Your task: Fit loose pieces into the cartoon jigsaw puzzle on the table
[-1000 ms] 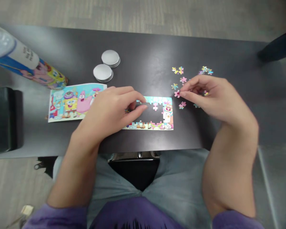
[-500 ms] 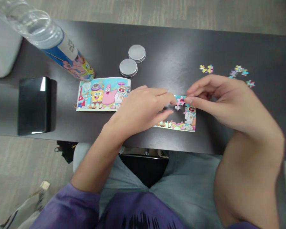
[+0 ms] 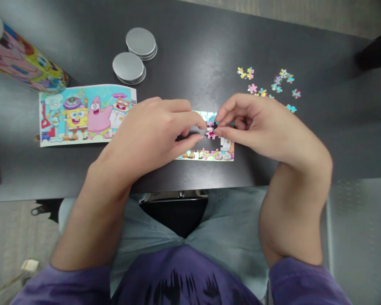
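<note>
On the table lies a partly assembled jigsaw puzzle (image 3: pixel 227 156), its border joined around a dark gap; my hands hide part of it. My right hand (image 3: pixel 266 125) pinches at a small pink puzzle piece (image 3: pixel 211 134) with a mouth on it, thumb tip against its right edge. Just above that piece sits another bit with cartoon eyes; whether the two are locked together I cannot tell. My left hand (image 3: pixel 155 131) rests over the puzzle's left side, thumb and forefinger apart with nothing visible between them.
Several loose puzzle pieces (image 3: pixel 284 74) are scattered beyond my right hand. To the left lies a printed picture card (image 3: pixel 92 114), with a bottle (image 3: pixel 28 59) at its far corner. Round silver tins (image 3: pixel 128 67) stand behind. A dark object (image 3: pixel 376 51) is at the far right.
The view has shifted and come closer, so things appear further left. The pink mouth piece, above the eyes before, now lies below them. My left hand stays beside the puzzle.
</note>
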`<state>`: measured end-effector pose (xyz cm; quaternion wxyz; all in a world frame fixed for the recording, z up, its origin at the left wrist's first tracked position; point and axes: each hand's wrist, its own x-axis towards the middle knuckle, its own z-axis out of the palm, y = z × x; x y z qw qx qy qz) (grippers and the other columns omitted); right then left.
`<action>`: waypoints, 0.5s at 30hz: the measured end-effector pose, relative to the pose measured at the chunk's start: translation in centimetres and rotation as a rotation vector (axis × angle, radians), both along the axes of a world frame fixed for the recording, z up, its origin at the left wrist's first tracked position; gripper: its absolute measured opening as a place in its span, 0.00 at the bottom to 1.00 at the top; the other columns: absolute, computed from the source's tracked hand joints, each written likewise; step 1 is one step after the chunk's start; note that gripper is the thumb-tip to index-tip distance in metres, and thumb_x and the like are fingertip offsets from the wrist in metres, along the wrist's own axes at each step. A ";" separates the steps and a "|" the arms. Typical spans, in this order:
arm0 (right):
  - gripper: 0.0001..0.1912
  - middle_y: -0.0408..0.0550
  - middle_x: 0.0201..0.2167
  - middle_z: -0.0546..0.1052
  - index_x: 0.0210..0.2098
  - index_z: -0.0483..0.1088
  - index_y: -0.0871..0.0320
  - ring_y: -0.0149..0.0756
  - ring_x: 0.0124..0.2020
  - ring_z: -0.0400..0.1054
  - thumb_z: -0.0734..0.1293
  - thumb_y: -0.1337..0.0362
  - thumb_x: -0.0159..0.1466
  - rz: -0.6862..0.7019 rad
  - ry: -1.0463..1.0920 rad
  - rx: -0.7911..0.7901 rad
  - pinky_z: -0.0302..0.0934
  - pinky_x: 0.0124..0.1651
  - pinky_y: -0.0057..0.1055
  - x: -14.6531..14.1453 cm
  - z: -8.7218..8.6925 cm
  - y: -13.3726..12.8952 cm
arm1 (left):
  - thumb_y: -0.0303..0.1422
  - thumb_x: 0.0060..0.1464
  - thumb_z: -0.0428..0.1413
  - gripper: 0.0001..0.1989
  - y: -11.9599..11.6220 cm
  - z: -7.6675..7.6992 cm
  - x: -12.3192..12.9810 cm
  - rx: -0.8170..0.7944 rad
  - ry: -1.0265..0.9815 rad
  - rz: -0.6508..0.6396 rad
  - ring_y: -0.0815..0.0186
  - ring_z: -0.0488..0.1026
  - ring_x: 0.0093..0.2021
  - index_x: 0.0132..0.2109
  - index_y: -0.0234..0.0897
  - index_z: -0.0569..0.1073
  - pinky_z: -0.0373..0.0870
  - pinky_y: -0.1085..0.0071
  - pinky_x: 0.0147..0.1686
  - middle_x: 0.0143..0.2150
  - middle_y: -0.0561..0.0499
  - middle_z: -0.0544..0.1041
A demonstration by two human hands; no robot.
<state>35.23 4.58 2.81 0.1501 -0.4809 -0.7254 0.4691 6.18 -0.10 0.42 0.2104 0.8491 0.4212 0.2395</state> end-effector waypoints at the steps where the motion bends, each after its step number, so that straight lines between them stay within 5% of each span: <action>1: 0.12 0.43 0.38 0.86 0.46 0.82 0.44 0.45 0.35 0.74 0.86 0.52 0.72 0.001 -0.005 0.001 0.75 0.44 0.49 -0.1 0.0 0.0 | 0.37 0.80 0.63 0.14 0.0 0.0 0.0 -0.007 0.003 0.002 0.57 0.69 0.34 0.57 0.43 0.94 0.58 0.51 0.40 0.38 0.49 0.77; 12: 0.08 0.43 0.36 0.81 0.46 0.82 0.46 0.47 0.38 0.75 0.82 0.59 0.72 0.037 -0.091 0.090 0.70 0.47 0.48 -0.3 0.3 0.2 | 0.38 0.80 0.65 0.13 0.2 0.3 -0.1 0.009 0.025 0.010 0.58 0.70 0.35 0.58 0.41 0.94 0.59 0.52 0.40 0.40 0.50 0.81; 15: 0.09 0.44 0.34 0.79 0.46 0.82 0.47 0.48 0.38 0.75 0.83 0.58 0.72 0.041 -0.097 0.181 0.69 0.47 0.48 -0.2 0.5 0.3 | 0.34 0.87 0.60 0.15 -0.1 1.0 0.0 -0.038 0.120 0.022 0.58 0.71 0.38 0.61 0.39 0.94 0.61 0.53 0.42 0.44 0.49 0.82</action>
